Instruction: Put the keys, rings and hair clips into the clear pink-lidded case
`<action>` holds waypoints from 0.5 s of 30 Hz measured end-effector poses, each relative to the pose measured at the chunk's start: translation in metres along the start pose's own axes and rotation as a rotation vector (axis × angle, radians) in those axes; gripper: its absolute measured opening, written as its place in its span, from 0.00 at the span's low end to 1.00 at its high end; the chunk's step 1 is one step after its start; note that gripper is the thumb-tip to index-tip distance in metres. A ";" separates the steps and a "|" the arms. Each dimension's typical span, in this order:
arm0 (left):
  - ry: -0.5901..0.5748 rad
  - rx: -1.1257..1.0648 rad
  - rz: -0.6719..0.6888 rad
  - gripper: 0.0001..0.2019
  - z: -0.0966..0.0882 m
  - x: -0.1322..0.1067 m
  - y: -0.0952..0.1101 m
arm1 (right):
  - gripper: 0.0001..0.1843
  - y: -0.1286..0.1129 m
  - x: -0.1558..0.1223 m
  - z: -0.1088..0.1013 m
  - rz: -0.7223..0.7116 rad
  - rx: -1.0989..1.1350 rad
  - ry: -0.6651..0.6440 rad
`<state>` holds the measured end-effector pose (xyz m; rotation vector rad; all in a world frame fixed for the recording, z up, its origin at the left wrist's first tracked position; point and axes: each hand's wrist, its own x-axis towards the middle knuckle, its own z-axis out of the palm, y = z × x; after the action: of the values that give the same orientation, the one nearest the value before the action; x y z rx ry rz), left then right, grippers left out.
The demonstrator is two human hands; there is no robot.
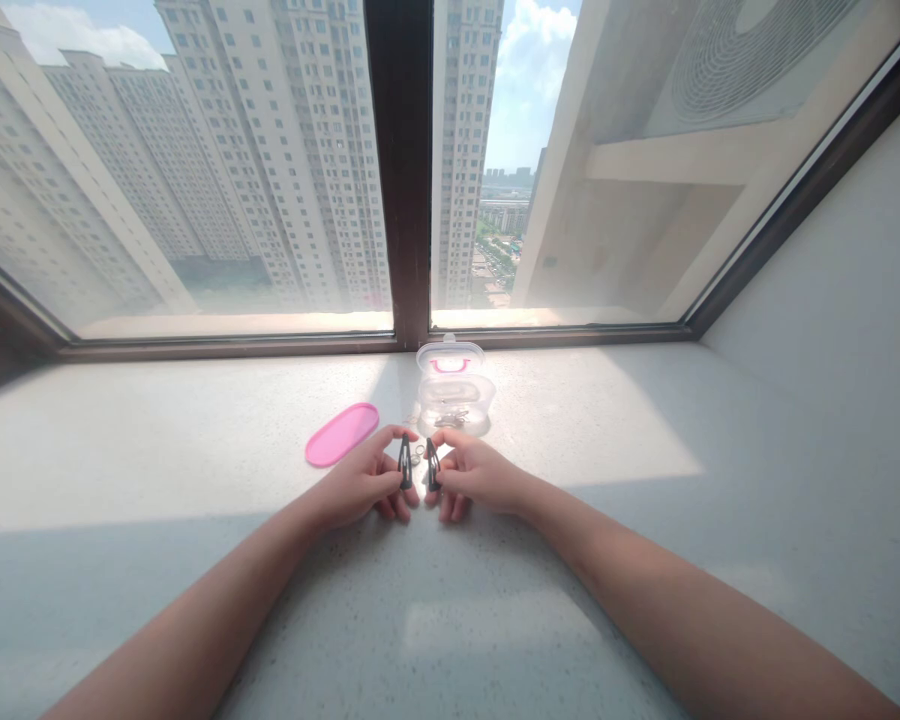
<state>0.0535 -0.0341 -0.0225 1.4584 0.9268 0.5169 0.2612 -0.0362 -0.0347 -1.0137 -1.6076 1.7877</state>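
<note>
Fingers (pixel 387 437) of your left hand (pixel 360 485) grip a black snap hair clip (pixel 405 463), index finger at its upper end and thumb at its lower end. Your right hand (pixel 487 475) pinches a second black hair clip (pixel 433 467) in the same manner. Both clips are held roughly upright, side by side, with a narrow gap between them; they do not touch. Small ring-shaped items (pixel 418 454) are visible behind this gap; their type cannot be told. Just beyond your hands, a clear plastic box (pixel 474 398) stands on the windowsill (pixel 157 450), with small metallic-looking items (pixel 450 420) inside. Its clear lid (pixel 424 356), fitted with a pink handle (pixel 450 368), is raised at the rear, near the window frame (pixel 407 180). To the left of the box, near your left hand, a shallow pink oval tray (pixel 343 435) lies flat on the windowsill.
</note>
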 end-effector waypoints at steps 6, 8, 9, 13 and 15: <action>0.009 0.032 -0.004 0.21 0.001 -0.001 0.001 | 0.13 0.001 0.001 0.000 -0.003 0.002 0.000; 0.013 0.030 -0.003 0.21 0.001 -0.001 0.001 | 0.13 0.001 0.000 0.000 0.001 -0.005 0.005; 0.013 0.029 -0.002 0.21 0.001 -0.001 0.001 | 0.13 0.000 0.000 0.000 0.004 -0.008 0.008; 0.015 0.031 -0.005 0.21 0.001 -0.001 0.002 | 0.13 -0.001 -0.001 0.001 0.007 -0.009 0.015; 0.015 0.033 -0.006 0.21 0.001 -0.001 0.002 | 0.13 -0.001 0.000 0.001 0.005 -0.009 0.014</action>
<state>0.0540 -0.0354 -0.0207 1.4834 0.9553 0.5108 0.2609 -0.0367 -0.0340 -1.0328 -1.6071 1.7749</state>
